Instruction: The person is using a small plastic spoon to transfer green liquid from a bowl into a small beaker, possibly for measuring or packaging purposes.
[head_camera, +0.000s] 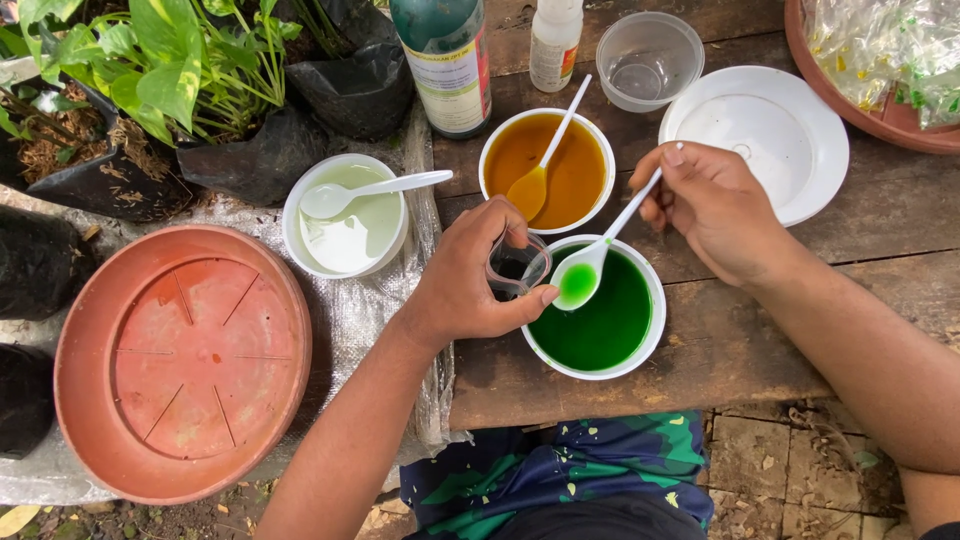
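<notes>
At the centre of the frame, I see my left hand (470, 280) wrapped around a small clear cup (515, 265), holding it tilted at the upper left rim of a white bowl of green liquid (600, 315). My right hand (715, 205), right of centre, pinches the handle of a white spoon (600, 255) whose scoop, filled with green liquid, hangs just beside the mouth of the cup, over the bowl. Directly above, a second white bowl holds orange liquid (560, 165) with a spoon resting in it, and to its left a third bowl holds pale green liquid (350, 215) with another spoon laid across it. At the top edge stand a dark green bottle (445, 60), a small white bottle (555, 40) and an empty clear tub (650, 60). A white lid (770, 135) lies at the upper right on the wooden table (880, 220). A large terracotta saucer (180, 360) sits upside down at the lower left, with leafy plants (150, 60) in black bags in the upper left corner.
</notes>
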